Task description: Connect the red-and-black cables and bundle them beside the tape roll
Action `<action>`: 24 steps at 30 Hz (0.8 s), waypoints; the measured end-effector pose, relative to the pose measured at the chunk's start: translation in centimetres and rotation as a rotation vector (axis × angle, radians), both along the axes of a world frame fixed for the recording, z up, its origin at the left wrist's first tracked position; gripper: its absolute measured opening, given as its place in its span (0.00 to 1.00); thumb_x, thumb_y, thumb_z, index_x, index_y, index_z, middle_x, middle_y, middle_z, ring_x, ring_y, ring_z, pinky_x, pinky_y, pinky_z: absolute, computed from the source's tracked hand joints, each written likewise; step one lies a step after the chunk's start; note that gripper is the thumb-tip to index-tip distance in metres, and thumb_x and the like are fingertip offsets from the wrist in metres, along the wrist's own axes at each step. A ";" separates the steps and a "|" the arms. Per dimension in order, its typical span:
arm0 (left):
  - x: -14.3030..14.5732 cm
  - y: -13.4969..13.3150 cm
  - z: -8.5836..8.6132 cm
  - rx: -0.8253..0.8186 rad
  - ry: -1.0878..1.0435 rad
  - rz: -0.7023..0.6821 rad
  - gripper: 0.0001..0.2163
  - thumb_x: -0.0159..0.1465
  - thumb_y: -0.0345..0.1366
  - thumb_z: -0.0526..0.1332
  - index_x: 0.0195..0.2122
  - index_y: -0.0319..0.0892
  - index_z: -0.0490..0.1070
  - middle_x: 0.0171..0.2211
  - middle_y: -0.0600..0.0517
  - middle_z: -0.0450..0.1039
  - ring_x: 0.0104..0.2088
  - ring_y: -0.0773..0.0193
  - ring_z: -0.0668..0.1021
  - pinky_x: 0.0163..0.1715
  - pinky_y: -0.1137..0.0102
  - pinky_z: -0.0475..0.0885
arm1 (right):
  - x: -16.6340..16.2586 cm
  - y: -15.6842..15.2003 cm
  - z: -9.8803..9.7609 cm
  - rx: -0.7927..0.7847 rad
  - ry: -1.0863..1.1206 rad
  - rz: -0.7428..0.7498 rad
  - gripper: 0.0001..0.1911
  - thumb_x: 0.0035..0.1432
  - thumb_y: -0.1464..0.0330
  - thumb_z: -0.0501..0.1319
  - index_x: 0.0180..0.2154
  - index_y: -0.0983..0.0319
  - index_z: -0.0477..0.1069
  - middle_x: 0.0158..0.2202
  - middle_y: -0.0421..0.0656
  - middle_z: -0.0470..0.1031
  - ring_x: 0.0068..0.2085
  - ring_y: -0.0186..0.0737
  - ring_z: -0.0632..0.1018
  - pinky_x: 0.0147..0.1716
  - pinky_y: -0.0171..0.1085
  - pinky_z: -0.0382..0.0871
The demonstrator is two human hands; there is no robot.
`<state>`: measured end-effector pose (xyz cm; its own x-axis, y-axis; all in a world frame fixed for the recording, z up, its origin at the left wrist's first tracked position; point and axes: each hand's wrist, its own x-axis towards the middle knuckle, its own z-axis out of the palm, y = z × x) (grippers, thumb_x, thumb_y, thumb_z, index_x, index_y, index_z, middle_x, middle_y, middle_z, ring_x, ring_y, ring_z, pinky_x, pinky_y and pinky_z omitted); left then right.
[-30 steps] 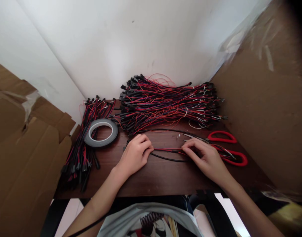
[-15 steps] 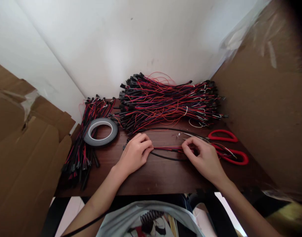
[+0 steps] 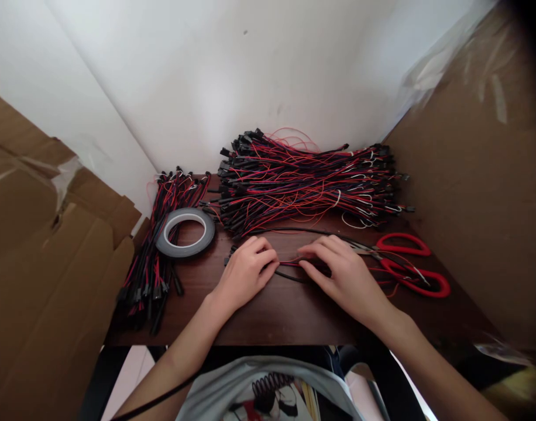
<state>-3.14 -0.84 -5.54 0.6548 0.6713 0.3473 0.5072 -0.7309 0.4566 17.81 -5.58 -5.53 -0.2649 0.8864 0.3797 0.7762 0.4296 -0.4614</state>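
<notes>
My left hand (image 3: 249, 270) pinches a wire harness (image 3: 289, 263) of thin red and dark wires, its black connector (image 3: 227, 261) poking out on the far side of the fingers. My right hand (image 3: 340, 272) hovers over the same wires with thumb and forefinger apart, just right of the left hand. A black cable (image 3: 289, 276) loops below the wires and passes under the right hand. Red-handled scissors (image 3: 443, 286) lie right of that hand, their blades partly hidden behind it. Some wire ends rest across the scissors' handles.
A large pile of wire harnesses (image 3: 303, 181) lies at the back against the white wall. To the left are a smaller bundle (image 3: 156, 251) and a grey tape roll (image 3: 166, 241). Cardboard walls (image 3: 40, 280) flank the dark wooden table (image 3: 268, 321) on both sides.
My right hand has moved left along the wires towards the left hand, and its thumb and forefinger have parted. The left hand keeps its pinch. The whole view has shifted slightly.
</notes>
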 end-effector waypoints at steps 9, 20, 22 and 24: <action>0.1 -0.1 0.0 -0.018 0.003 0.012 0.07 0.66 0.29 0.58 0.31 0.40 0.72 0.34 0.49 0.72 0.37 0.61 0.72 0.38 0.67 0.69 | -0.8 1.7 1.1 0.155 -0.300 0.106 0.10 0.65 0.72 0.55 0.33 0.61 0.73 0.35 0.47 0.70 0.39 0.44 0.68 0.36 0.41 0.60; 0.1 -0.1 -0.1 -0.024 -0.008 0.014 0.06 0.65 0.29 0.59 0.31 0.39 0.72 0.34 0.49 0.72 0.37 0.61 0.71 0.38 0.68 0.68 | -2.6 1.1 -0.2 0.338 -0.216 -0.100 0.10 0.59 0.73 0.60 0.25 0.63 0.66 0.30 0.44 0.66 0.34 0.40 0.64 0.34 0.39 0.55; 0.1 0.0 -0.2 -0.024 -0.013 0.011 0.06 0.65 0.28 0.59 0.31 0.39 0.72 0.34 0.49 0.71 0.37 0.61 0.71 0.38 0.68 0.68 | -3.2 0.9 -0.6 0.316 -0.174 -0.174 0.11 0.59 0.72 0.60 0.24 0.63 0.66 0.29 0.43 0.65 0.34 0.40 0.65 0.35 0.39 0.55; 0.1 0.0 -0.3 -0.026 -0.012 0.008 0.06 0.65 0.28 0.59 0.31 0.39 0.72 0.34 0.49 0.71 0.37 0.61 0.71 0.38 0.68 0.68 | -3.6 0.8 -0.8 0.289 -0.161 -0.235 0.11 0.59 0.71 0.60 0.24 0.63 0.66 0.28 0.43 0.66 0.34 0.40 0.66 0.35 0.39 0.55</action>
<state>-3.05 -0.86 -5.82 0.6452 0.6856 0.3371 0.5075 -0.7145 0.4816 14.18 -4.83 -6.34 -0.1441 0.7930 0.5920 0.9213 0.3258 -0.2122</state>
